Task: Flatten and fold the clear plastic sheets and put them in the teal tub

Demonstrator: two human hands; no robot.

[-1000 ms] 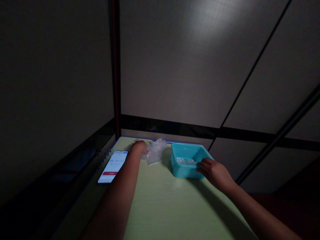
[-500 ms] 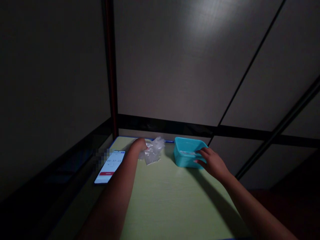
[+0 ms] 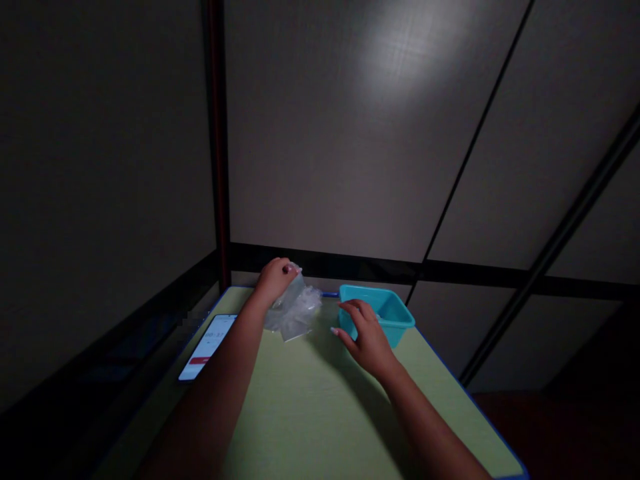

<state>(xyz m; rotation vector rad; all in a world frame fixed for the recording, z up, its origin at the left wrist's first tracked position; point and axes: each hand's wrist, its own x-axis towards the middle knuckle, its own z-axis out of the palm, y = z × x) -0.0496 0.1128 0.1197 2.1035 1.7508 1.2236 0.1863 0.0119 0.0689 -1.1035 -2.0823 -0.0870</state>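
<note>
My left hand (image 3: 276, 279) pinches a clear plastic bag (image 3: 295, 288) by its top edge and holds it raised. Beneath it, a crumpled heap of clear plastic bags (image 3: 296, 319) lies on the far left part of the table. My right hand (image 3: 364, 332) is in the air with thumb and fingers apart and nothing between them. It is in front of a turquoise plastic basket (image 3: 400, 325) and hides part of its near side. Something whitish inside the basket shows only in small part.
A phone (image 3: 205, 350) with a lit timer screen lies at the table's left edge, partly behind my left forearm. The pale green table (image 3: 300, 413) has a blue rim. Dark wall panels (image 3: 325, 153) stand close behind and to the left.
My left hand has risen from the heap with a bag pinched in it. My right hand has come out of the basket and moved left, fingers spread. The camera view has shifted slightly.
</note>
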